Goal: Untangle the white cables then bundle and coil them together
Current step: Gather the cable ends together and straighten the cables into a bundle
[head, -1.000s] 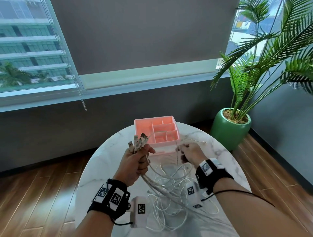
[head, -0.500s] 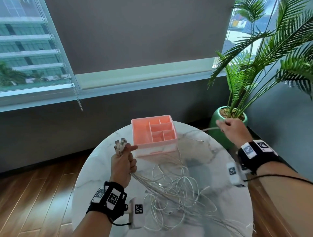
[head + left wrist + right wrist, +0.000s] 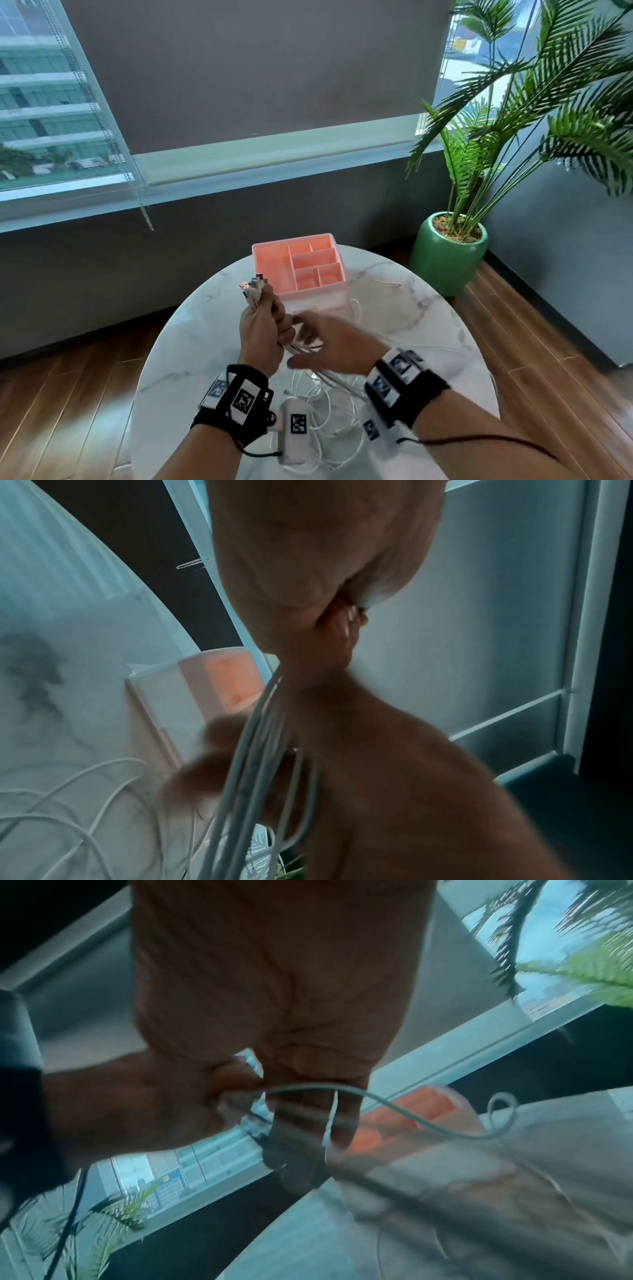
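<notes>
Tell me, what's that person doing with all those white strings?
Those are white cables, and a person is untangling them at a round marble table. The left hand grips a bunch of them upright, plug ends poking out on top. The right hand is blurred right beside it, at the strands below that grip; whether it holds any is unclear. The rest lie in loose loops on the table, in front of a pink organizer tray.

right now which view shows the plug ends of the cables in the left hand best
The head view: the plug ends fan out clearly above the left hand, which grips the white cables. The left wrist view shows only strands trailing below the palm, with no plugs. The right wrist view is blurred, so plugs cannot be made out.
</notes>
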Available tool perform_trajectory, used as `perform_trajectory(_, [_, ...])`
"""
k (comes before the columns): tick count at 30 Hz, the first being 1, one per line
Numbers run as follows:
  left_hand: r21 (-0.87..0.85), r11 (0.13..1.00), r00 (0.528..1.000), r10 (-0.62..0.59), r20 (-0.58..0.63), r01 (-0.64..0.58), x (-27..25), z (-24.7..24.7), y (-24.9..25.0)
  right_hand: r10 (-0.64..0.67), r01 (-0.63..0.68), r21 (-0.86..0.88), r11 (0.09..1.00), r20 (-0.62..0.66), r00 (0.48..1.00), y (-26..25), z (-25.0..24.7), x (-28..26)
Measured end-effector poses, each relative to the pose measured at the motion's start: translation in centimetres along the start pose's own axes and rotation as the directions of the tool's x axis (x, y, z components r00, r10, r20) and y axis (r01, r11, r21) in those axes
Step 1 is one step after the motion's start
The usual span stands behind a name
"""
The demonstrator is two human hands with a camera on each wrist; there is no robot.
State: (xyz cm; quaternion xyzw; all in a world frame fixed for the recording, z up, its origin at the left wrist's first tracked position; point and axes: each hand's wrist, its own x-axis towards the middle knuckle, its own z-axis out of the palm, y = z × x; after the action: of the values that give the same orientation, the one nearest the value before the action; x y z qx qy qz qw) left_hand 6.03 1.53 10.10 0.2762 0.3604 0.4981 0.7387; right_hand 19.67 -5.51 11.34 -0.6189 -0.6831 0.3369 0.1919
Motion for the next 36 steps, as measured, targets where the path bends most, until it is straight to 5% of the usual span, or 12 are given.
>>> perform_trajectory(6, [-0.106, 0.987, 0.965, 0.088, -0.248, -0.117, 1.5, -3.4, 1.4, 0.091, -0.078, -0.238, 0.968, 0.044, 0.995, 5.4, 3.3, -0.8])
perform_trajectory(11, [-0.097, 0.99, 0.94, 0.063, -0.336, -0.101, 2.0, -6.4, 1.1, 0.206, -0.189, -0.209, 0.96, 0.064, 0.976, 11.9, 1.2, -5.4])
perform_trajectory(16, [-0.107, 0.989, 0.89, 0.046, -0.453, -0.105, 2.1, -7.7, 0.1, 0.491, -0.438, -0.263, 0.86, 0.19, 0.85, 16.1, -1.2, -9.8])
perform_trajectory(19, [-0.113, 0.986, 0.861, 0.045, -0.507, -0.119, 2.3, -9.1, 0.6, 0.591, -0.562, -0.205, 0.802, 0.13, 0.796, 18.6, -2.3, -12.9])
perform_trajectory(24, [-0.039, 0.996, 0.873, 0.053, -0.485, -0.083, 1.3, -9.5, -0.2, 0.702, -0.7, -0.084, 0.709, -0.003, 0.712, 20.8, -0.3, -14.3])
perform_trajectory(30, [0.109, 0.99, 0.934, -0.047, -0.354, 0.092, 0.5, -11.0, -1.0, 0.736, -0.652, -0.357, 0.669, 0.198, 0.647, 20.7, -0.1, -13.1])
perform_trajectory(33, [0.154, 0.979, 0.929, -0.07, -0.364, 0.134, 0.3, -11.7, -1.6, 0.643, -0.58, -0.322, 0.748, 0.139, 0.753, 16.3, -2.0, -10.3])
perform_trajectory(36, [0.198, 0.968, 0.937, -0.079, -0.34, 0.154, -0.2, -11.6, -2.4, 0.458, -0.482, -0.117, 0.868, -0.186, 0.869, 10.3, -3.0, -7.2])
